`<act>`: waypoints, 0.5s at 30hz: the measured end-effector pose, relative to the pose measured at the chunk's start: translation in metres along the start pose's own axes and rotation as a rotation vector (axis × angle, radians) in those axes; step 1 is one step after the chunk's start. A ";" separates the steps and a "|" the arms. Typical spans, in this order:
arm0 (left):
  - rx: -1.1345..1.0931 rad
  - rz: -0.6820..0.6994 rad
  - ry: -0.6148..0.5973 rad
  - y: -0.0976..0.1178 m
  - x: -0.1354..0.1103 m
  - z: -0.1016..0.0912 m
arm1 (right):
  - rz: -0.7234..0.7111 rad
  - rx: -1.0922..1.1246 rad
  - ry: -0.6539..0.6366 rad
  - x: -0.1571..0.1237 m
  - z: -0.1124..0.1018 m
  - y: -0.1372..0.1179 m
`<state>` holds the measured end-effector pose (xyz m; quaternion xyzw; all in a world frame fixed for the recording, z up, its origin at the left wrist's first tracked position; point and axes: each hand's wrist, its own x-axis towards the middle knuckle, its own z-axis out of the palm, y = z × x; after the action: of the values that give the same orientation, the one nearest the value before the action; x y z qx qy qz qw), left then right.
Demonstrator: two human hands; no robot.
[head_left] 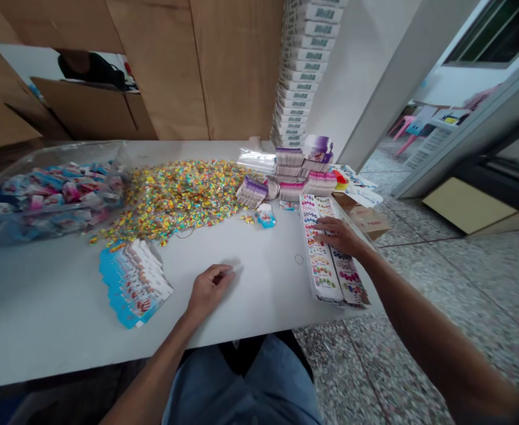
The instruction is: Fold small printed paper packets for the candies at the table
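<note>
the right hand (337,236) is lying across the far part of a long double row of printed sticker sheets (324,277). its grip is open, with the fingers spread and pressing down on the sheets without pinching them. the sheets are sitting at the right side of the white worktop (42,319), running from near to far, with their near end close to the worktop's edge. they are looking thin and light, so they will probably bend easily and slide over one another. a flat palm on top, or a pinch along a long edge, seems the safest way to take hold of them.

the left hand (210,289) is resting on a bare part of the worktop, near the middle. its grip is loosely curled, and i cannot tell whether anything small is tucked inside the fingers. the closest thing to it is a fanned stack of blue-edged cards (131,283), lying to its left. the cards are looking light and fairly stiff, but the fanned stack would likely slip apart, so it is best squared up and held by its edges.

farther off, a wide pile of tiny colourful pieces (175,198) is spreading across the far left of the worktop, beside a clear plastic bin (51,154) holding pink and blue packets (60,192). small bundles of cards (290,174) are sitting at the far right, and a tall column of white boxes (301,71) is rising behind them.
</note>
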<state>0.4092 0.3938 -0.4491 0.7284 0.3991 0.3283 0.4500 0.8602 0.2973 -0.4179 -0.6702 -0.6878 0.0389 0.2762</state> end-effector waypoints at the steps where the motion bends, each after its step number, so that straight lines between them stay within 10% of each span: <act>1: -0.002 -0.004 -0.001 -0.001 -0.001 0.000 | 0.015 0.012 0.035 0.000 0.001 0.001; 10: -0.006 -0.026 0.001 -0.014 0.000 0.001 | -0.024 0.003 0.148 0.003 -0.013 -0.020; 15: -0.062 0.131 0.140 0.036 0.002 -0.002 | -0.018 0.060 0.212 0.000 -0.049 -0.085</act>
<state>0.4188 0.3865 -0.4147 0.7138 0.3709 0.4192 0.4209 0.8051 0.2738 -0.3407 -0.6558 -0.6592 -0.0140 0.3676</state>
